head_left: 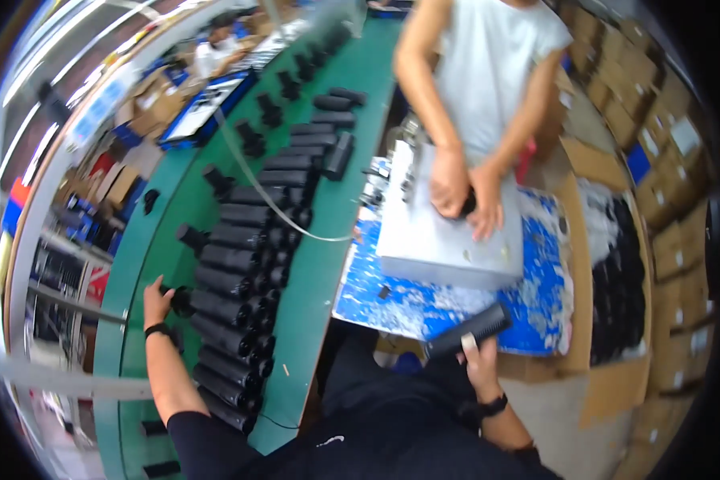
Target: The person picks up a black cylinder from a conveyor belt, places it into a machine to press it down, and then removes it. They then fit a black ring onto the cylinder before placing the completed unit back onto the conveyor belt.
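My left hand (pixel 158 302) reaches over the green bench, its fingers closed round the end of a short black part (pixel 182 302). That part lies at the left end of a long row of black cylinders (pixel 230 280), packed side by side. In my right hand (pixel 480 362), close to my body, is a black cylinder (pixel 474 328) with a slotted-looking side, held tilted over the front edge of the blue worktable. Across from me a co-worker's hands (pixel 464 196) press on a small dark piece on a grey-white block (pixel 448 260).
A pale hose or cable (pixel 268 200) arcs over the green bench (pixel 304 320). Short black parts (pixel 252 140) stand farther along it. The worn blue worktable (pixel 376 300) is beside an open carton (pixel 616 272) of black items. Stacked cartons (pixel 676 264) line the right; another person (pixel 218 52) sits far left.
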`<action>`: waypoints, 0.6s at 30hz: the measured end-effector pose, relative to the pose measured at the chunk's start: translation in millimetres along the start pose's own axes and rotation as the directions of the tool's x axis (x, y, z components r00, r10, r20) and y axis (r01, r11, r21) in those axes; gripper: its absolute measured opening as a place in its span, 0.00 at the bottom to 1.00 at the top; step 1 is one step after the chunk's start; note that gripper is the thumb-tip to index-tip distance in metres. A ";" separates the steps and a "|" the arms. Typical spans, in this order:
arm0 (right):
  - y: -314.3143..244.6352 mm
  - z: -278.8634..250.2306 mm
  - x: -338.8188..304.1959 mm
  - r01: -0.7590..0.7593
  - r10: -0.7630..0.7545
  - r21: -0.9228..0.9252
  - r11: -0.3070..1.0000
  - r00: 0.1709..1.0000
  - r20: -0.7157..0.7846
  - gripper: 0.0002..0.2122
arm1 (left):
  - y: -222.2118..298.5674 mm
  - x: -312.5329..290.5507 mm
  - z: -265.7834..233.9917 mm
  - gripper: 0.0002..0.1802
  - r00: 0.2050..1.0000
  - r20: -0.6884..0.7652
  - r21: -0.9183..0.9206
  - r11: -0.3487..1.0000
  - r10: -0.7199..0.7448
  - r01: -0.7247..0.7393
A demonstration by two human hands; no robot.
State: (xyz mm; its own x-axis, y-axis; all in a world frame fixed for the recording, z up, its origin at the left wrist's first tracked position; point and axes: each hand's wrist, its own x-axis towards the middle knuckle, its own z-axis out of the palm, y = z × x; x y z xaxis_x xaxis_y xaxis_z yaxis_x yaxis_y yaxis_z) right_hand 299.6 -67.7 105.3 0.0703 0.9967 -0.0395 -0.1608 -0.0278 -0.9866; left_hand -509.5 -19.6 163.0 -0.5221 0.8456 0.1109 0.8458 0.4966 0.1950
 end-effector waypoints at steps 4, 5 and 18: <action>-41.8 25.9 37.0 -0.004 0.014 0.230 0.973 0.999 -0.042 0.12 | -10.0 -19.8 -76.4 0.41 0.900 -0.345 0.174 0.961 0.266 -0.217; -44.3 26.7 40.4 0.007 0.021 0.232 0.973 0.993 -0.120 0.14 | 37.8 -35.1 -72.8 0.35 0.905 -0.370 0.057 0.978 0.208 -0.201; -39.5 45.6 41.0 -0.100 0.074 0.452 0.886 0.994 0.074 0.23 | 447.3 -301.8 43.6 0.34 0.711 0.261 -0.961 0.109 0.652 0.253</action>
State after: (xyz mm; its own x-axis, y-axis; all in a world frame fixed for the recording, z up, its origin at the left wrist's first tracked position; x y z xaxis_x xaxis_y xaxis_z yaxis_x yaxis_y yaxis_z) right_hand 264.0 -22.2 149.9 -0.0149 0.9948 -0.1011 -0.5948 -0.0901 -0.7988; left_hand 31.1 -44.1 174.2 0.2090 0.9767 -0.0483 -0.1449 0.0797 0.9862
